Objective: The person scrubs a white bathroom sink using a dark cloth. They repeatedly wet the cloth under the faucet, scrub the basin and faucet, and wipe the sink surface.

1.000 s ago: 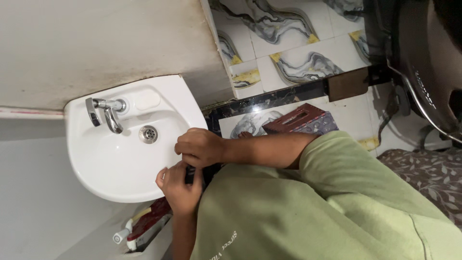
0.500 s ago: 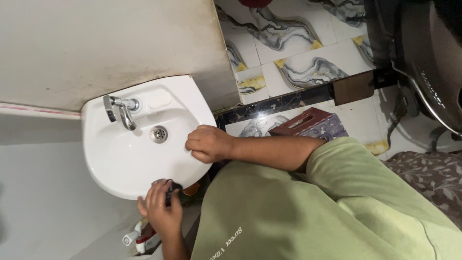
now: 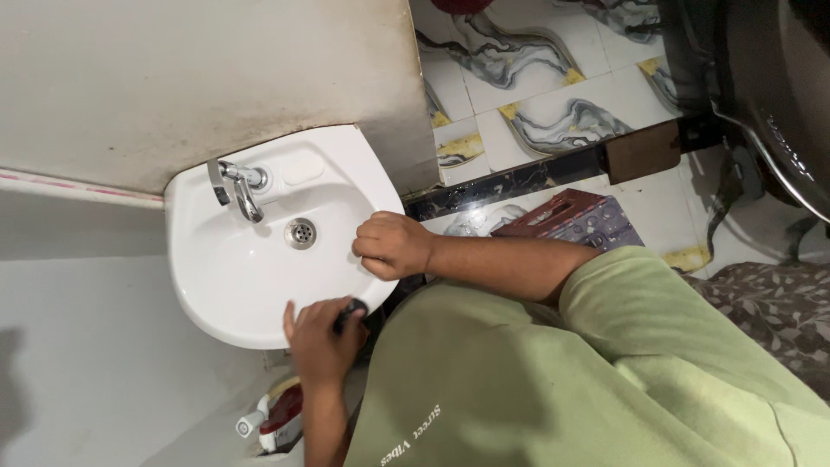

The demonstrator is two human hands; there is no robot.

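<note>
In the lower middle of the frame the left hand (image 3: 318, 335) grasps a small dark object (image 3: 349, 313) at the front rim of the white washbasin (image 3: 226, 285). The right hand (image 3: 391, 245), clenched, rests on the basin's right edge, near the drain (image 3: 300, 233).

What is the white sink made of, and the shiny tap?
The sink looks like glazed ceramic: smooth, white, with soft gleams on its rounded rim. The tap looks like chrome-plated metal: silvery, with mirror-like reflections, though plated plastic can't be ruled out.
</note>
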